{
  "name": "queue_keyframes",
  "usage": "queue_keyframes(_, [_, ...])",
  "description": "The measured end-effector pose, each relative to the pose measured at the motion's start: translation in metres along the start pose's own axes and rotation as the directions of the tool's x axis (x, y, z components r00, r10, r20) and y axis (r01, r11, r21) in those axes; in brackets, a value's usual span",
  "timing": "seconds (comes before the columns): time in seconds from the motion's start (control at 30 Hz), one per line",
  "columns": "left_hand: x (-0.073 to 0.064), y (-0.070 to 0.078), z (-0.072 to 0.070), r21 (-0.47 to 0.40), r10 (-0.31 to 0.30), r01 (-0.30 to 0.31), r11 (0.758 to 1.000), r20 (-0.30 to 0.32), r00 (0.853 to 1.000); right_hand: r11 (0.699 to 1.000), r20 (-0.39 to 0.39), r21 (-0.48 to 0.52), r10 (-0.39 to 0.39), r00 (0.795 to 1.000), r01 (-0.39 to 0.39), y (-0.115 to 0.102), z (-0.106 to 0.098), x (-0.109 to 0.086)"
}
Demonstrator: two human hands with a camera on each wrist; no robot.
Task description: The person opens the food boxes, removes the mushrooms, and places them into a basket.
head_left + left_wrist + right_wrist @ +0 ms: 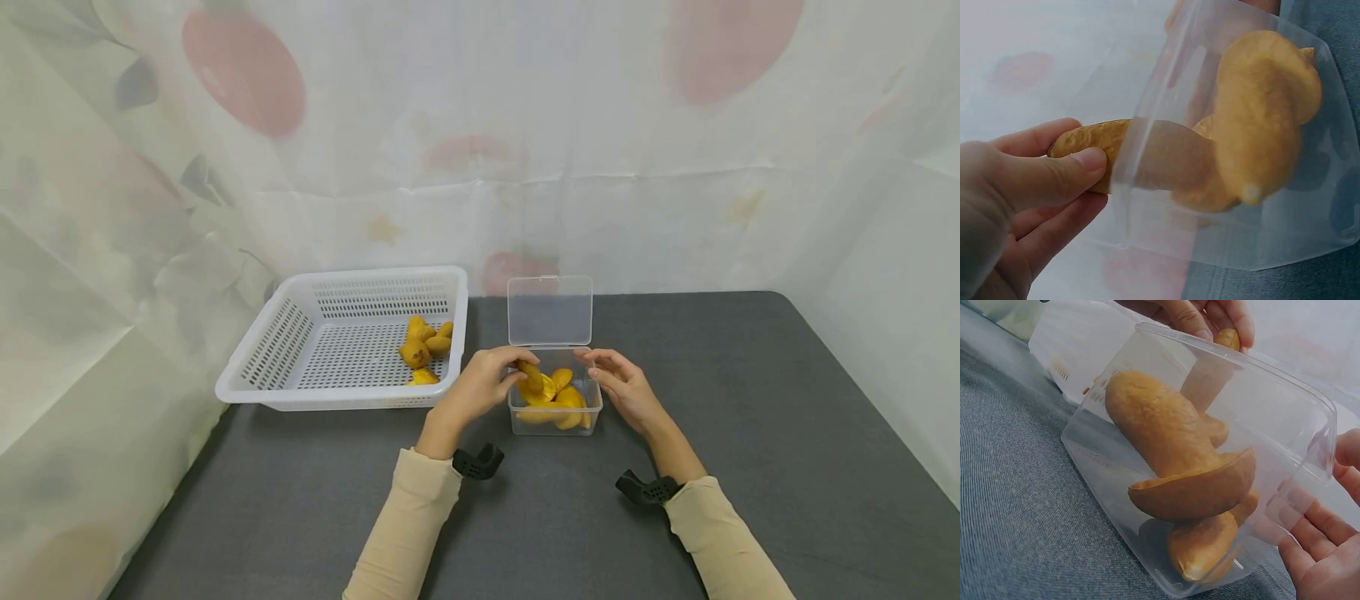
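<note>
My left hand [483, 379] pinches an elongated yellow-brown piece [1088, 140] between thumb and fingers. One end of it reaches down past the left rim of a clear plastic box [553, 421]. Several more yellow-brown pieces [1194, 490] lie inside, some rounded, one like a curved wedge. At the box's back right corner, my right hand [626, 387] holds the wall, thumb by the rim and fingers bent around the corner. Through the clear wall, some of these fingertips show in the right wrist view. The hinged lid [550, 310] stands upright at the back.
Left of the box stands a white slotted basket [300, 398] with several yellow-brown pieces [416, 350] toward its right side. Both containers sit on a dark grey table [712, 383]. Patterned sheeting [525, 100] hangs behind and along the left.
</note>
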State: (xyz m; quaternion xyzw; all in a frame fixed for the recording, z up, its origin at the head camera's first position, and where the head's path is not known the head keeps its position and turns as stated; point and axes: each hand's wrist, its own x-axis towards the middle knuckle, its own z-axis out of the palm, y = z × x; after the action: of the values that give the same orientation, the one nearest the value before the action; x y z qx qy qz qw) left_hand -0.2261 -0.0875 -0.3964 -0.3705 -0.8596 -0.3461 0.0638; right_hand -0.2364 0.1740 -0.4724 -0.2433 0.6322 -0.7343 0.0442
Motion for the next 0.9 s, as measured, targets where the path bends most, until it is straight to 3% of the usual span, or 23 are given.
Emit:
queue_keyframes(0.4, [-0.003, 0.000, -0.013, -0.028, 0.018, -0.022, 0.999, -0.147, 0.989, 0.999, 0.006, 0.032, -0.012, 1.000, 0.012, 0.000, -0.001, 0.000])
queue_keyframes(0.67, [-0.003, 0.001, -0.018, -0.045, 0.032, -0.041, 0.998, -0.185, 0.982, 0.999, 0.011, 0.041, -0.022, 1.000, 0.021, 0.000, -0.001, 0.000])
queue_keyframes(0.77, [-0.005, 0.000, -0.020, -0.046, 0.032, -0.043, 0.998, -0.224, 0.974, 0.999, 0.009, 0.044, -0.017, 1.000, 0.016, 0.000, -0.001, 0.000])
queue_keyframes(0.9, [-0.010, -0.003, -0.024, -0.029, 0.030, -0.040, 0.999, -0.303, 0.953, 0.999, 0.008, 0.047, -0.014, 1.000, 0.013, 0.000, -0.001, 0.000])
